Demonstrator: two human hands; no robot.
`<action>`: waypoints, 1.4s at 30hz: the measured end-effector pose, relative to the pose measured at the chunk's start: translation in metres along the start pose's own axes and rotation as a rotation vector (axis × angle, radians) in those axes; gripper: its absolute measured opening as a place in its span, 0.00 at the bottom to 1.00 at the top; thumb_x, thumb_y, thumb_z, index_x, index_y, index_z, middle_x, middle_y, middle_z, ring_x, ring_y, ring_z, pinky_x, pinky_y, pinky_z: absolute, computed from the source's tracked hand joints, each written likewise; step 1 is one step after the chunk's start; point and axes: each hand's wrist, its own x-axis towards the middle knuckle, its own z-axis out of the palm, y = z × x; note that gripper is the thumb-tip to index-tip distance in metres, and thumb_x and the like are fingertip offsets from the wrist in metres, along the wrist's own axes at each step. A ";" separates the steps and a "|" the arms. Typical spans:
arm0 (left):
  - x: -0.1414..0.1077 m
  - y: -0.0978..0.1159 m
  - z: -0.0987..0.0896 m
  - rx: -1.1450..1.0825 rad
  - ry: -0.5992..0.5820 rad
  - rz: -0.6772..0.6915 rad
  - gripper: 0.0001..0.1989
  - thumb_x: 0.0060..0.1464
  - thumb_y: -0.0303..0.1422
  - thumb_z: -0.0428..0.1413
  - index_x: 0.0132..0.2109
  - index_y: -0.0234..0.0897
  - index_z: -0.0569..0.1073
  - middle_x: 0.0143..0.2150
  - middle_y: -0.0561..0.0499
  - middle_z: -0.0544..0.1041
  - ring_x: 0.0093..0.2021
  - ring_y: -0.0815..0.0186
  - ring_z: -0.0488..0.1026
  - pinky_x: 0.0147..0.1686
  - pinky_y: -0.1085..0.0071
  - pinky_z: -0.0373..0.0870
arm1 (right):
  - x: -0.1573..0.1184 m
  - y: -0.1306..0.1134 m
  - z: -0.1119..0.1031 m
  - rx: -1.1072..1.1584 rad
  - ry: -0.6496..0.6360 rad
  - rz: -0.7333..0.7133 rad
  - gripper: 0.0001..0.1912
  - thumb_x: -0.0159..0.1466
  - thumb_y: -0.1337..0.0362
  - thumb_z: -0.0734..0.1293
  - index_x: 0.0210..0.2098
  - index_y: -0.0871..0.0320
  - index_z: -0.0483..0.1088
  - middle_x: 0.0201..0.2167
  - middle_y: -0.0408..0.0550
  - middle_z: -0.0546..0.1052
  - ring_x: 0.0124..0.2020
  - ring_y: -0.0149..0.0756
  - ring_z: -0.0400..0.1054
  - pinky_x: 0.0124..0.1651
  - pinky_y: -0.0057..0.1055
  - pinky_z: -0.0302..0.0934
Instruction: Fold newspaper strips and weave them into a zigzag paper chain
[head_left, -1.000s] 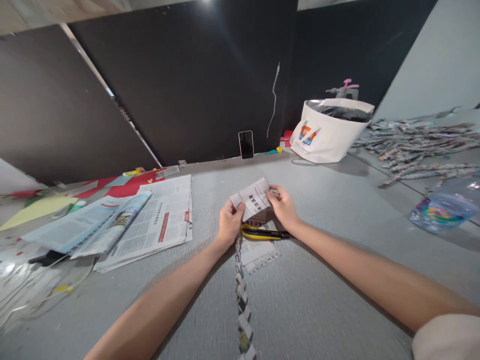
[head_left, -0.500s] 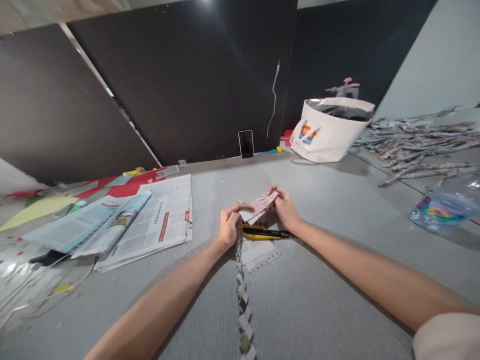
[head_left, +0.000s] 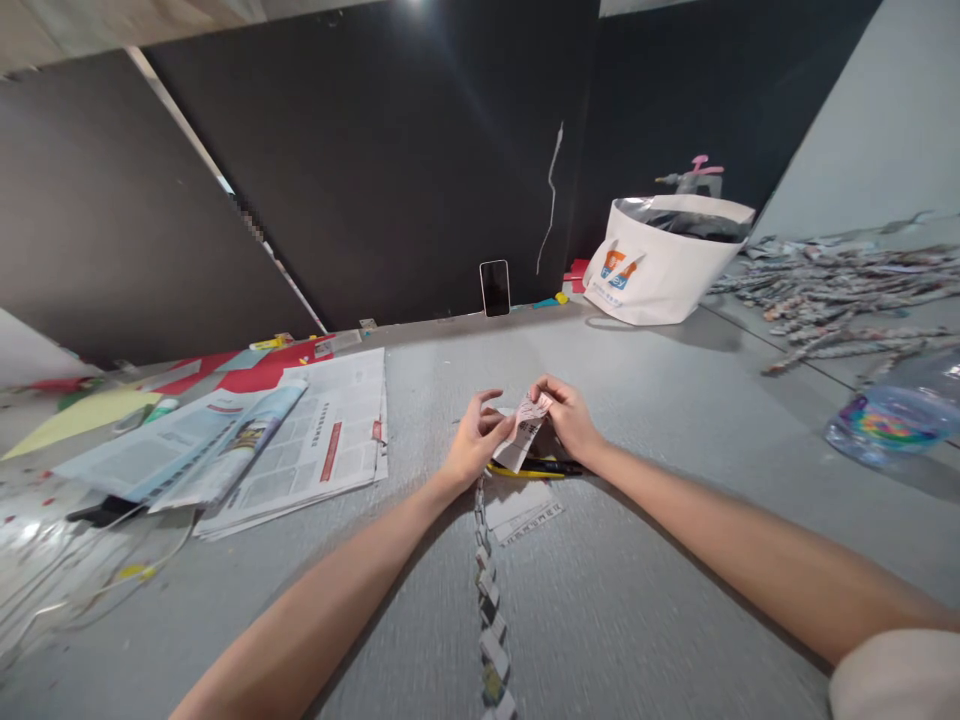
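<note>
Between my two hands is a small piece of printed newspaper (head_left: 525, 432), partly folded. My left hand (head_left: 477, 438) pinches its left edge between thumb and fingers. On the other side, my right hand (head_left: 567, 420) grips the upper right corner. A yellow and black utility knife (head_left: 551, 467) lies on the table just below the paper, partly covered by it. Nearer to me are some cut newspaper pieces (head_left: 525, 508), flat on the table. A braided chain of folded paper (head_left: 489, 600) runs from beside my left wrist toward the bottom edge.
Stacked newspapers (head_left: 330, 430) lie to the left, near white cables (head_left: 176, 545). A phone (head_left: 495, 288) leans against the dark panel. At the back right stands a white bag (head_left: 667, 265); beyond it are twisted paper strips (head_left: 832, 290) and a clear plastic bottle (head_left: 885, 425).
The newspaper piece has turned from lying slanted to a more upright angle, and its shape looks narrower. My left hand has shifted slightly right, its fingers raised more.
</note>
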 end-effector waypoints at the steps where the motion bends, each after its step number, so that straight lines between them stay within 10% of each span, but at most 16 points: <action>1: 0.000 0.000 0.001 0.014 -0.022 0.004 0.37 0.56 0.49 0.66 0.65 0.35 0.65 0.33 0.51 0.78 0.35 0.61 0.77 0.39 0.67 0.68 | 0.000 0.000 0.000 -0.013 0.011 0.000 0.05 0.56 0.60 0.66 0.29 0.54 0.68 0.26 0.42 0.69 0.29 0.35 0.61 0.32 0.30 0.55; 6: 0.002 -0.005 0.001 0.002 0.023 0.033 0.35 0.56 0.48 0.67 0.63 0.35 0.66 0.32 0.51 0.78 0.33 0.64 0.75 0.35 0.69 0.67 | 0.002 0.003 0.004 0.037 0.075 0.106 0.18 0.60 0.55 0.67 0.48 0.52 0.72 0.27 0.40 0.70 0.24 0.34 0.59 0.28 0.31 0.54; 16: 0.005 -0.009 -0.001 -0.051 0.111 0.035 0.31 0.55 0.47 0.68 0.59 0.37 0.69 0.39 0.47 0.83 0.38 0.62 0.80 0.37 0.69 0.72 | -0.001 0.001 0.004 -0.010 -0.110 0.120 0.35 0.65 0.28 0.61 0.23 0.54 0.65 0.18 0.44 0.67 0.22 0.34 0.60 0.27 0.32 0.56; 42: 0.006 -0.010 -0.001 -0.069 0.080 0.038 0.27 0.55 0.46 0.67 0.55 0.36 0.71 0.37 0.49 0.83 0.33 0.65 0.78 0.34 0.71 0.70 | 0.000 0.011 0.003 -0.190 -0.101 0.023 0.28 0.69 0.39 0.65 0.24 0.55 0.64 0.21 0.41 0.64 0.23 0.32 0.55 0.27 0.31 0.47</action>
